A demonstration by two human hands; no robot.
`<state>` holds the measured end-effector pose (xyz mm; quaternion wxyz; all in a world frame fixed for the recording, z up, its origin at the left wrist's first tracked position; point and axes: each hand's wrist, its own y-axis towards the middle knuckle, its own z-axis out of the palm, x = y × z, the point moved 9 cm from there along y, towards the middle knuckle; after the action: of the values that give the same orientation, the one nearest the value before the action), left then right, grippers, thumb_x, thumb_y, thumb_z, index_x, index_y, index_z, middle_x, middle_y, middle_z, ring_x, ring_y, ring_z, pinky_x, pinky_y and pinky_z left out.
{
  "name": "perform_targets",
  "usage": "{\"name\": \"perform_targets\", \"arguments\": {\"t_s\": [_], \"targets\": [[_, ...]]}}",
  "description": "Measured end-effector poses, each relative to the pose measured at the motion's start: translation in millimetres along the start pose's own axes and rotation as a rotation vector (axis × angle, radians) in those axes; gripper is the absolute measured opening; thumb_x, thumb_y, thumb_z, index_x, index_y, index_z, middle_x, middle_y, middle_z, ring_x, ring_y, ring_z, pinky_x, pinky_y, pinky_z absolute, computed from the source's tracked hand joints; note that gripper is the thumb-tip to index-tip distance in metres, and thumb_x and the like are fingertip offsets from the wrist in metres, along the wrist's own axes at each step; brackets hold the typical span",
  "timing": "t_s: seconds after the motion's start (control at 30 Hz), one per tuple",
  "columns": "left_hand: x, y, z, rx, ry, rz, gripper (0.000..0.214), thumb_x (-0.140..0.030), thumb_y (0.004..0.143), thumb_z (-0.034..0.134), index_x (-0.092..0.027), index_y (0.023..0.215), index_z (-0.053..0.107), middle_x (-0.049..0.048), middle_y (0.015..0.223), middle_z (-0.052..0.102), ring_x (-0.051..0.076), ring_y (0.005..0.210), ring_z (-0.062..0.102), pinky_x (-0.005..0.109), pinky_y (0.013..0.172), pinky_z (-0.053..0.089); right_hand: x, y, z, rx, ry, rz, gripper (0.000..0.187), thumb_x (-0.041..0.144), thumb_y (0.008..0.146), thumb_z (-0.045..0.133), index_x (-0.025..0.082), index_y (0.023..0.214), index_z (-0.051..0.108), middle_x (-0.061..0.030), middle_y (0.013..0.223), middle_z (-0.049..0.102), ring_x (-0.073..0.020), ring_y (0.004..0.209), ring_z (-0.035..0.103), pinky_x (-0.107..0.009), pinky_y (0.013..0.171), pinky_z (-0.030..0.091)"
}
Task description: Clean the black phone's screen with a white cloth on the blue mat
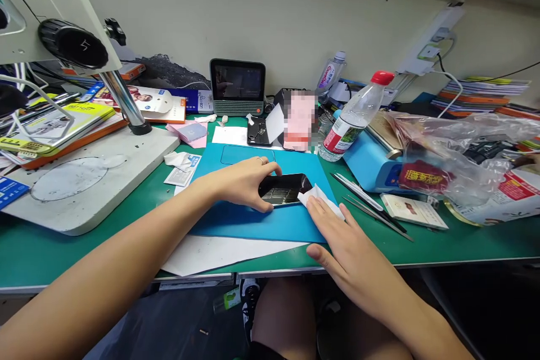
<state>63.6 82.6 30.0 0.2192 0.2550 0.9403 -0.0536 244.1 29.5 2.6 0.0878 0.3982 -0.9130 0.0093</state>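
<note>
A smartphone (284,190) with a glossy black screen lies on a blue work mat (253,224). My left hand (248,183) grips it from the left, thumb on the near edge and fingers at the far edge; that end is partly hidden. At the other end, a folded white tissue (333,206) touches the phone's right corner. The fingers of my right hand (343,236) lie extended together over the tissue and press it there, with the thumb apart below.
Right of the mat lie tweezers (375,216), a small white box (413,211) and a plastic bottle (352,118) with a red cap. A microscope stand (130,107) rises at left. Behind are a smart display (237,87) and an open black case (259,132).
</note>
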Motion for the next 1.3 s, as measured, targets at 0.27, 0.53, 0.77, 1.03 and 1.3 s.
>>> {"name": "perform_targets", "arguments": {"t_s": [0.27, 0.53, 0.77, 1.03, 1.3], "targets": [[3.4, 1.1, 1.5, -0.016, -0.022, 0.007, 0.067, -0.038, 0.073, 0.08, -0.021, 0.132, 0.056, 0.0071, 0.112, 0.059, 0.027, 0.107, 0.058, 0.035, 0.089, 0.048, -7.1, 42.1, -8.5, 0.07, 0.03, 0.063, 0.086, 0.071, 0.102, 0.026, 0.009, 0.161, 0.034, -0.0167, 0.168, 0.032, -0.0317, 0.158, 0.025, -0.063, 0.127, 0.021], [3.0, 1.8, 2.4, -0.045, -0.003, 0.057, 0.063, -0.041, 0.075, 0.077, -0.02, 0.131, 0.057, 0.0069, 0.111, 0.06, 0.026, 0.104, 0.059, 0.035, 0.088, 0.049, -9.4, 71.8, -10.9, 0.031, 0.044, 0.035, 0.087, 0.072, 0.102, 0.024, 0.009, 0.161, 0.035, -0.0188, 0.166, 0.035, -0.0321, 0.157, 0.027, -0.058, 0.127, 0.025], [-0.9, 2.0, 2.7, -0.023, -0.007, 0.06, 0.073, -0.038, 0.075, 0.078, -0.02, 0.141, 0.053, 0.0105, 0.118, 0.061, 0.029, 0.112, 0.058, 0.038, 0.094, 0.048, 2.2, 33.6, -6.1, 0.0, -0.004, 0.033, 0.087, 0.07, 0.101, 0.03, 0.007, 0.161, 0.034, -0.0199, 0.166, 0.034, -0.0329, 0.157, 0.027, -0.061, 0.126, 0.025], [1.4, 3.4, 5.0, -0.013, -0.051, 0.041, 0.073, -0.036, 0.074, 0.078, -0.021, 0.14, 0.052, 0.0102, 0.119, 0.06, 0.029, 0.115, 0.056, 0.039, 0.096, 0.048, -0.6, 27.6, -6.9, 0.003, 0.019, 0.047, 0.08, 0.067, 0.104, 0.029, 0.013, 0.163, 0.032, -0.0173, 0.166, 0.035, -0.0318, 0.157, 0.027, -0.062, 0.126, 0.026], [1.0, 2.4, 5.3, -0.022, -0.087, 0.062, 0.075, -0.039, 0.073, 0.078, -0.018, 0.14, 0.051, 0.0107, 0.121, 0.062, 0.03, 0.117, 0.056, 0.039, 0.098, 0.048, -3.7, 68.5, -12.7, 0.011, 0.048, 0.065, 0.095, 0.076, 0.099, 0.024, 0.003, 0.159, 0.037, -0.0222, 0.165, 0.038, -0.034, 0.157, 0.029, -0.056, 0.128, 0.024]]}}
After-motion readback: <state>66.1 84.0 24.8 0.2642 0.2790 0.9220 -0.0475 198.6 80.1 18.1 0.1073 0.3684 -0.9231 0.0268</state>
